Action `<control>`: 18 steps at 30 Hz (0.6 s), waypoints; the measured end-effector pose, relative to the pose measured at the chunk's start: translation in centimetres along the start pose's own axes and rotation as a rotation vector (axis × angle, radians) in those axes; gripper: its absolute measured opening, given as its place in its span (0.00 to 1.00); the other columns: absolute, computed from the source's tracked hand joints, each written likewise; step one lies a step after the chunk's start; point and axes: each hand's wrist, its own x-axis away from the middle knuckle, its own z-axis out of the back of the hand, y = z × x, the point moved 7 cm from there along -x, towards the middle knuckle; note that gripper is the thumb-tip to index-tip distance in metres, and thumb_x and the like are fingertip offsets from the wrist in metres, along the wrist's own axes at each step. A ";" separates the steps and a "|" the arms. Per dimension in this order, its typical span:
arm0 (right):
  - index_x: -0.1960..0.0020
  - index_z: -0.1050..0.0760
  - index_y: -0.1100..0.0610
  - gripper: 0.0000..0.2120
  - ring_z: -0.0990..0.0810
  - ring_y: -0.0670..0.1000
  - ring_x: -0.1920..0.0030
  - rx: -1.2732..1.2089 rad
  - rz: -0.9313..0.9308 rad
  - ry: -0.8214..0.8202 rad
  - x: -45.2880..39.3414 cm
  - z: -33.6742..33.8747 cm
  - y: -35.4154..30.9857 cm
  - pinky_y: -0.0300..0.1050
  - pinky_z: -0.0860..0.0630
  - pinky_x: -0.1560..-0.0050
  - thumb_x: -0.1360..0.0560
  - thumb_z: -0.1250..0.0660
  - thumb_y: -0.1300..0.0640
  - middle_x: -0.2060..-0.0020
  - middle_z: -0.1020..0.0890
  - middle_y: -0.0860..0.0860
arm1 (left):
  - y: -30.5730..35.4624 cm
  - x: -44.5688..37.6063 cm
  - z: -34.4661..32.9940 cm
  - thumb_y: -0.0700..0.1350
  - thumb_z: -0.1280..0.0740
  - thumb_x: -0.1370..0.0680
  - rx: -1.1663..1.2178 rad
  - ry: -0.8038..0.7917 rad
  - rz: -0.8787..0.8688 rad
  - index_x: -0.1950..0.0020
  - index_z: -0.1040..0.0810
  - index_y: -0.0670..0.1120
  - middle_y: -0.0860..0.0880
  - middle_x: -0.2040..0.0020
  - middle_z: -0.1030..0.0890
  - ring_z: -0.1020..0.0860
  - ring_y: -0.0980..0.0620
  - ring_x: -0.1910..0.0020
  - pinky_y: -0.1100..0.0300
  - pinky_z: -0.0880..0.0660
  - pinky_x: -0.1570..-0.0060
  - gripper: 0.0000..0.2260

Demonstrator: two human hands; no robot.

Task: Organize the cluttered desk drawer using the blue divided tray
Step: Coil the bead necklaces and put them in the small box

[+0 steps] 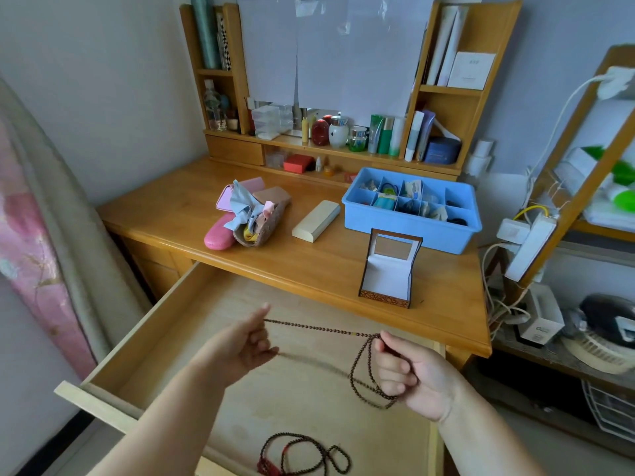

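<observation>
A brown bead string (319, 328) is stretched above the open drawer (147, 324) between my hands. My left hand (245, 343) pinches one end, fingers curled. My right hand (409, 367) grips the other end, where the beads hang in loops around its fingers. A second bead string with a red tassel (302, 453) lies on the drawer floor near the front edge. The blue divided tray (412, 214) stands on the desk at the back right, its compartments holding small items. A small open box (390, 269) with a white lining stands on the desk in front of the tray.
On the desk lie a cream case (316, 220), a pink case (220, 235) and a pile of cloths and pouches (254, 211). Bottles and jars fill the back shelf (343, 135). A shelf unit with power strips and cables (525, 242) stands to the right.
</observation>
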 end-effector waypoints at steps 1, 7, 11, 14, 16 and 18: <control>0.62 0.25 0.60 0.14 0.41 0.44 0.81 -0.045 0.005 -0.003 0.2 0.4 0.1 0.37 0.37 0.80 0.35 0.22 0.55 0.79 0.38 0.47 | -0.3 -0.1 1.3 0.48 0.34 0.23 0.109 0.014 0.017 0.69 0.36 0.47 0.51 0.78 0.38 0.35 0.55 0.80 0.56 0.19 0.63 0.17; 0.62 0.25 0.61 0.19 0.44 0.45 0.79 -0.226 0.090 -0.014 0.2 1.3 0.1 0.39 0.35 0.80 0.45 0.17 0.60 0.78 0.41 0.47 | -1.4 -0.1 4.8 0.46 0.39 0.20 0.659 0.265 -0.107 0.65 0.35 0.46 0.52 0.80 0.37 0.37 0.56 0.84 0.65 0.23 0.72 0.15; 0.50 0.21 0.62 0.12 0.30 0.48 0.75 -0.329 0.210 0.033 -0.5 0.8 -0.5 0.42 0.27 0.72 0.32 0.27 0.60 0.72 0.28 0.50 | -2.2 1.3 1.2 0.44 0.38 0.20 0.017 0.288 -0.231 0.65 0.31 0.45 0.52 0.77 0.35 0.39 0.56 0.81 0.65 0.39 0.78 0.14; 0.45 0.21 0.61 0.14 0.21 0.52 0.66 -0.317 0.293 0.106 -1.1 0.3 -1.2 0.46 0.22 0.59 0.26 0.39 0.58 0.65 0.21 0.54 | -2.3 3.7 -6.1 0.46 0.33 0.23 -0.958 -0.014 -0.550 0.68 0.27 0.47 0.54 0.77 0.34 0.37 0.59 0.77 0.63 0.39 0.73 0.13; 0.44 0.23 0.62 0.13 0.19 0.54 0.61 -0.172 0.284 0.161 -1.2 -0.3 -1.2 0.48 0.24 0.53 0.23 0.42 0.59 0.62 0.19 0.57 | -3.4 5.3 -10.0 0.50 0.32 0.26 -1.193 -0.227 -0.635 0.69 0.28 0.46 0.51 0.75 0.34 0.36 0.57 0.75 0.63 0.40 0.72 0.14; 0.47 0.23 0.63 0.12 0.21 0.54 0.62 0.102 0.228 0.227 -1.2 -0.7 -0.7 0.47 0.27 0.57 0.21 0.42 0.57 0.62 0.20 0.58 | -2.9 5.9 -12.0 0.50 0.32 0.27 -1.140 -0.284 -0.654 0.69 0.27 0.45 0.51 0.75 0.31 0.36 0.56 0.75 0.62 0.39 0.73 0.13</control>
